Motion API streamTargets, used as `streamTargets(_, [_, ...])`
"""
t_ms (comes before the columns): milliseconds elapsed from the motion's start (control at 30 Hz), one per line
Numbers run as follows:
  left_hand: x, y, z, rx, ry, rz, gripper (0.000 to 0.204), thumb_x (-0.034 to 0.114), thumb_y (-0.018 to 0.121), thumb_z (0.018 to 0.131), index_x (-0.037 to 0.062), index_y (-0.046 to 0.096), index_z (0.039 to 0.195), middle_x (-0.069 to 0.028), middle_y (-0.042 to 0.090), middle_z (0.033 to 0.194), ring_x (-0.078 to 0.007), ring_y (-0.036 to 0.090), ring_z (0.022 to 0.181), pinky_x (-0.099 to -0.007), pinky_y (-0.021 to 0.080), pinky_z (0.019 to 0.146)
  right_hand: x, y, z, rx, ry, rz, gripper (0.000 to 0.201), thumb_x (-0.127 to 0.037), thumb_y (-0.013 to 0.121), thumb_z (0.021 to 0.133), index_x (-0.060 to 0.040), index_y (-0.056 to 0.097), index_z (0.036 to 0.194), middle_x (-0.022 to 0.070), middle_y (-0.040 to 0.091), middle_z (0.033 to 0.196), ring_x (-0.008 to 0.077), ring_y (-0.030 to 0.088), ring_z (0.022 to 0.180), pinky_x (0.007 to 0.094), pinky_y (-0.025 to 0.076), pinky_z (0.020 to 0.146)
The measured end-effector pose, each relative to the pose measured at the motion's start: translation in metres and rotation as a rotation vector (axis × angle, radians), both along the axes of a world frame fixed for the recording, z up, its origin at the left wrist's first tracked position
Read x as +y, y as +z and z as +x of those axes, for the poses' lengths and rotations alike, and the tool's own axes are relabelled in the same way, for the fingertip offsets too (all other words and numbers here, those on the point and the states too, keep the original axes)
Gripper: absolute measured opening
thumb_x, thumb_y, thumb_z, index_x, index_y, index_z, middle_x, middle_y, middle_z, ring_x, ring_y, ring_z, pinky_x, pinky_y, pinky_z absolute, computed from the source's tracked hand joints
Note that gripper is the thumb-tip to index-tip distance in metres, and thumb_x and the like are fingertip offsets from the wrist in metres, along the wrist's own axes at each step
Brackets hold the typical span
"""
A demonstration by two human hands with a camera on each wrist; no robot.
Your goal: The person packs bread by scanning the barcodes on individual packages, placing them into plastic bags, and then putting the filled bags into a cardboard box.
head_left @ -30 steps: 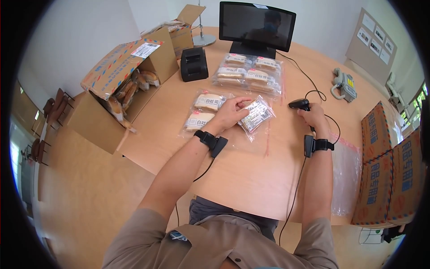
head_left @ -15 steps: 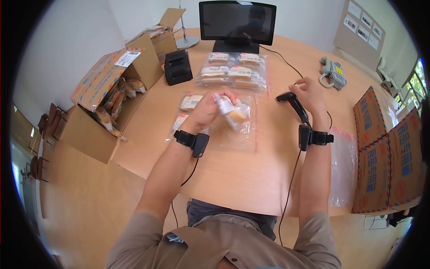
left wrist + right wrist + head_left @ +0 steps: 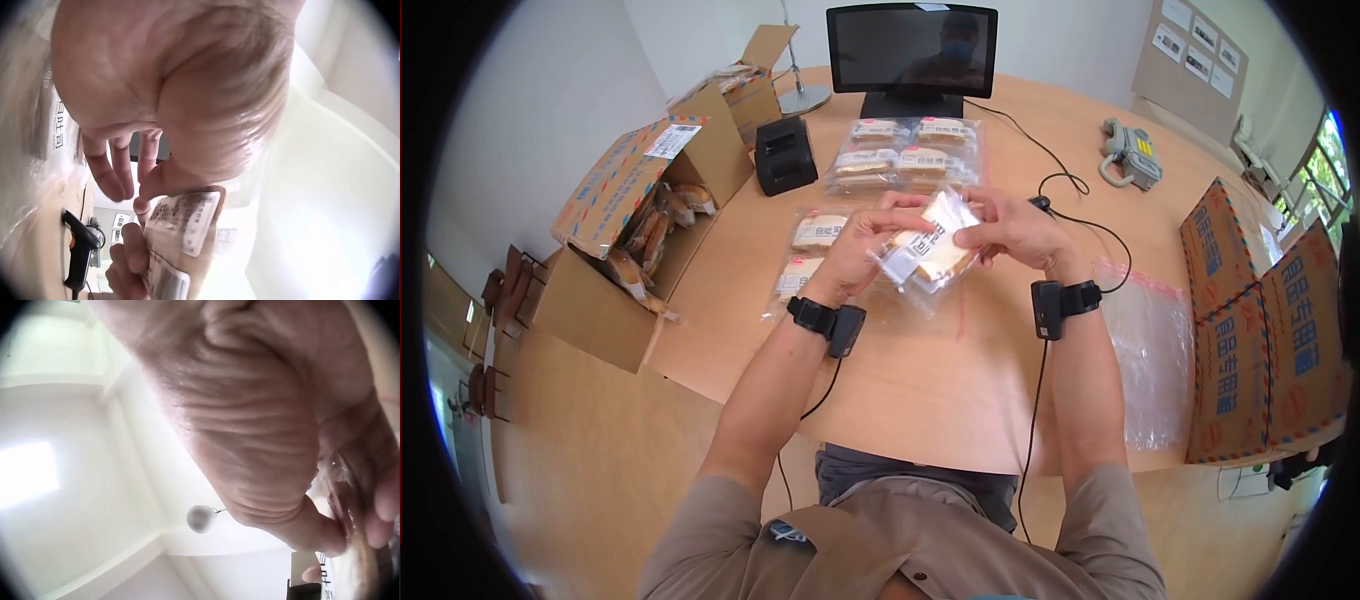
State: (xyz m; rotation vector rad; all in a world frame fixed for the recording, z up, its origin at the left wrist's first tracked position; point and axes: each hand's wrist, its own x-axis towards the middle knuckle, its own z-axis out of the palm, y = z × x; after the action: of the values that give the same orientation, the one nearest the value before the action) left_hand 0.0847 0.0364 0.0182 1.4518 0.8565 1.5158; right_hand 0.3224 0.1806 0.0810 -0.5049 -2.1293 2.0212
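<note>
On my head feed, I see the left hand [image 3: 858,248] and right hand [image 3: 1025,238] both gripping the bagged bread [image 3: 943,250] at the frame's centre, above the table [image 3: 930,400]. My left-wrist feed shows the black scanner [image 3: 80,255] at lower left.

- I see glossy, crinkled clear plastic on the bread packet [image 3: 937,264].
- The table [image 3: 940,400] looks smooth, wood-like, faintly shiny to me.
- Matt cardboard carton [image 3: 622,182].
- Glossy monitor screen [image 3: 890,55].
- Matt cloth sleeve [image 3: 708,525].
</note>
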Motion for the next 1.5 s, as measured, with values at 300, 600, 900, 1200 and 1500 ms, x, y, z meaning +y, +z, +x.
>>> streamTargets(300, [-0.017,0.021,0.047,0.858,0.316,-0.428,0.041,0.04,0.077,0.098,0.0014,0.077,0.111,-0.0144,0.076,0.09,-0.0295,0.076,0.083,-0.0441,0.06,0.074,0.037,-0.004,0.031,0.381,-0.385,-0.237,0.027,-0.013,0.081,0.096,0.0038,0.077,0.118,0.0042,0.078,0.106,0.0099,0.072,0.092,0.0274,0.059,0.084])
streamTargets(600, [-0.012,-0.026,0.046,1.244,0.332,-0.407,0.042,0.044,0.076,0.094,0.002,0.072,0.093,-0.0226,0.075,0.095,-0.043,0.072,0.092,-0.0508,0.057,0.082,0.024,-0.004,0.028,-0.08,-0.445,-0.091,0.028,-0.02,0.065,0.109,0.001,0.071,0.127,0.0055,0.077,0.103,0.0091,0.072,0.085,0.0277,0.058,0.07])
streamTargets(900, [-0.012,-0.001,0.026,1.001,0.298,-0.389,0.033,0.028,0.063,0.098,-0.002,0.074,0.092,-0.0249,0.074,0.088,-0.0428,0.071,0.081,-0.0505,0.055,0.075,0.034,-0.019,0.027,-0.057,-0.011,0.005,0.048,-0.012,0.079,0.097,0.0018,0.066,0.141,0.0003,0.076,0.099,0.0061,0.069,0.078,0.0241,0.054,0.065])
streamTargets(1200, [-0.021,0.027,0.041,0.97,0.491,-0.355,0.035,0.026,0.062,0.096,-0.0053,0.072,0.081,-0.0283,0.065,0.074,-0.0403,0.064,0.065,-0.0494,0.051,0.065,0.011,-0.016,0.005,-0.294,0.031,0.023,0.031,-0.013,0.083,0.095,0.0029,0.08,0.121,0.0018,0.079,0.096,0.007,0.067,0.075,0.0234,0.052,0.061])
streamTargets(1500, [-0.023,0.021,0.047,0.983,0.484,-0.264,0.031,0.026,0.065,0.094,-0.0017,0.073,0.083,-0.0253,0.069,0.076,-0.0434,0.068,0.071,-0.0511,0.052,0.066,0.001,-0.021,-0.014,-0.364,-0.035,0.179,0.03,-0.009,0.083,0.091,0.0033,0.073,0.116,0.0116,0.08,0.108,0.018,0.08,0.093,0.0295,0.065,0.075])
